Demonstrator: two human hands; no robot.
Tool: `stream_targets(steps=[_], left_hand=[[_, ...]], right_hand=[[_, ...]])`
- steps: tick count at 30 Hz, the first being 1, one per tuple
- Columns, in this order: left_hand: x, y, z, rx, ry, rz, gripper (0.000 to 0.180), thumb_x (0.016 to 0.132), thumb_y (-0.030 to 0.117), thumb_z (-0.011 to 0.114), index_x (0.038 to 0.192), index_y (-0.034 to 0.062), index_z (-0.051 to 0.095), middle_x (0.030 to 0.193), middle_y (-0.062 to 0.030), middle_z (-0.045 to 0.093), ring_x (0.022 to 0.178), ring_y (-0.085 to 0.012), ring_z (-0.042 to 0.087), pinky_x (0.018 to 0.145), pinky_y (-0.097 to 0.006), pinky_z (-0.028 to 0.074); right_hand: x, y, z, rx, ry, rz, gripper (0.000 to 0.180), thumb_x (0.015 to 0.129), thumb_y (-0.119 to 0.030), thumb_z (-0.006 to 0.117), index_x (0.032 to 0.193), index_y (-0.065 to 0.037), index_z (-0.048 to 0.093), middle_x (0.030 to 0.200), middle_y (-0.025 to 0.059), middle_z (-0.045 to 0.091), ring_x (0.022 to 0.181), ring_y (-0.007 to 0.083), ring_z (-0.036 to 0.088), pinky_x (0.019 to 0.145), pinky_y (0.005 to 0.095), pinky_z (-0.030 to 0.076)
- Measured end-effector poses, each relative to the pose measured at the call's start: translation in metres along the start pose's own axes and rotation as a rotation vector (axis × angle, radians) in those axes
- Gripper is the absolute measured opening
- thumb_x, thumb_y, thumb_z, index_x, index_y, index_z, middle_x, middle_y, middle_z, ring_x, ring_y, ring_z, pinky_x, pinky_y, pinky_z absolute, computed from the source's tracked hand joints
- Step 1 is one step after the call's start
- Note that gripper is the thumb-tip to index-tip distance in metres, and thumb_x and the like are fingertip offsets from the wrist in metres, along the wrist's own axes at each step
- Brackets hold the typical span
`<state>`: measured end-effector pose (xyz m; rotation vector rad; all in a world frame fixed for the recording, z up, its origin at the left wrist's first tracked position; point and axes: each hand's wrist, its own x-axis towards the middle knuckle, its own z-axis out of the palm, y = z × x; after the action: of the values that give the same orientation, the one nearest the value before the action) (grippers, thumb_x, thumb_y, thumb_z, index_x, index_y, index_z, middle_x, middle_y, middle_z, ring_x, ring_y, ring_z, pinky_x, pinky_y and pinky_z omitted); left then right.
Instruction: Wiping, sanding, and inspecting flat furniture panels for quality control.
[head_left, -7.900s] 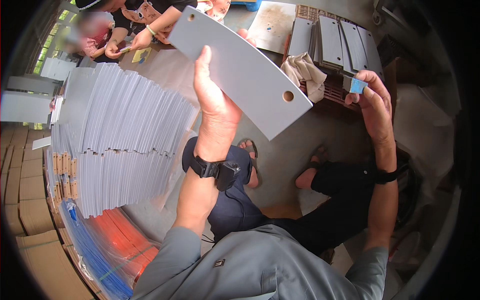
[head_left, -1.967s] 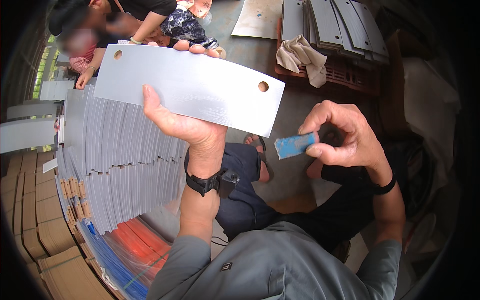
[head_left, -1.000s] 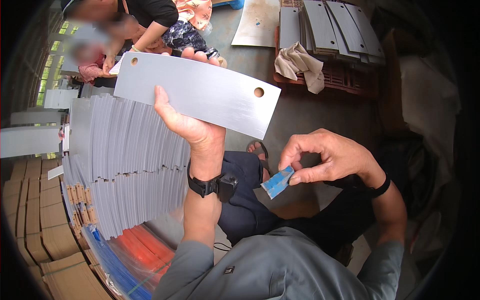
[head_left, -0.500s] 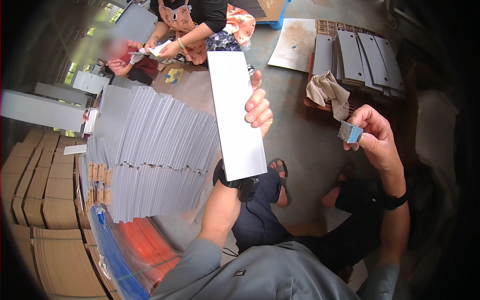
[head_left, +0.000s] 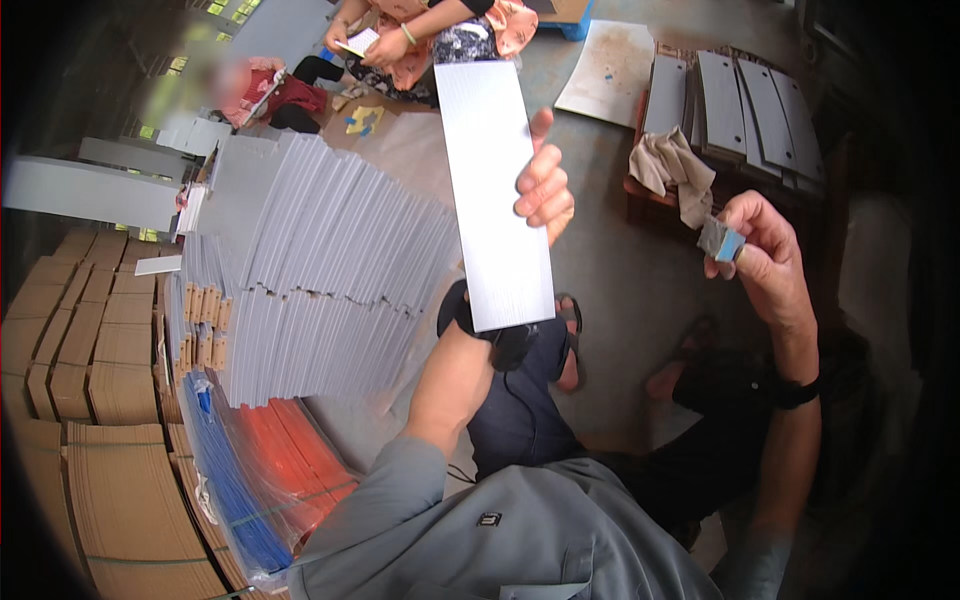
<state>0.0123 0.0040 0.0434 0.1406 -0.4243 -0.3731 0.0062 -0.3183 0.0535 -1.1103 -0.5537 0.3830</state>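
My left hand [head_left: 545, 192] grips a long white board [head_left: 495, 200] by its right edge and holds it up lengthwise in front of me. The board's pale face has a fine grain and turns toward me. Over on the right, my right hand [head_left: 768, 240] pinches a small block [head_left: 722, 241], grey and worn on one side and blue on another, between thumb and fingers. The block is apart from the board. A beige cloth [head_left: 672, 172] lies just beyond my right hand.
Grey boards stand packed in a long stack [head_left: 320, 240] on the left. Brown bundled panels [head_left: 130, 510] and blue and orange wrapped strips [head_left: 295, 460] lie nearer. Grey panels with holes [head_left: 720, 105] sit on a crate at far right. Two people work at the back.
My view has shifted a little, so the surroundings sit differently in the picture. Both hands keep their holds on the board and the block, still apart from each other.
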Motion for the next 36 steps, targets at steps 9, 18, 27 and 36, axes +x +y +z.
stream_targets(steps=[9,18,27,36], left_hand=[[0.003,0.01,-0.013,0.122,-0.121,0.0,0.058,0.106,0.035,0.052,0.149,-0.0035,0.043,0.083,-0.0085,0.053,0.067,-0.0193,0.054,0.053,-0.033,0.047],[0.0,-0.004,0.004,1.261,0.853,0.709,0.033,0.109,0.036,0.055,0.096,0.007,0.05,0.08,0.0051,0.047,0.071,-0.0033,0.04,0.062,-0.023,0.041],[-0.027,0.042,0.037,1.57,0.934,0.816,0.031,0.109,0.033,0.055,0.099,0.0036,0.057,0.084,0.0033,0.049,0.081,-0.006,0.044,0.071,-0.026,0.043],[-0.143,0.298,0.226,2.092,1.318,0.98,0.038,0.107,0.035,0.057,0.117,-0.001,0.062,0.102,-0.0076,0.068,0.094,-0.0143,0.061,0.086,-0.034,0.052]], right_hand=[[0.006,0.005,0.0,-0.03,0.0,0.001,0.042,0.09,-0.034,0.079,0.11,-0.004,0.057,0.09,0.0029,0.064,0.075,0.0097,0.062,0.068,0.0246,0.05],[0.007,0.002,0.007,0.04,-0.009,-0.029,0.039,0.092,-0.028,0.078,0.112,-0.003,0.056,0.088,0.0049,0.064,0.074,0.0126,0.061,0.072,0.0293,0.053],[0.009,-0.003,-0.005,-0.05,0.032,-0.043,0.032,0.097,-0.026,0.072,0.11,-0.005,0.051,0.085,0.0001,0.054,0.075,0.0091,0.052,0.071,0.0268,0.048],[0.027,0.021,0.009,-0.04,0.005,0.038,0.032,0.096,-0.025,0.074,0.111,-0.006,0.054,0.087,-0.0016,0.056,0.075,0.0079,0.055,0.074,0.024,0.049]])
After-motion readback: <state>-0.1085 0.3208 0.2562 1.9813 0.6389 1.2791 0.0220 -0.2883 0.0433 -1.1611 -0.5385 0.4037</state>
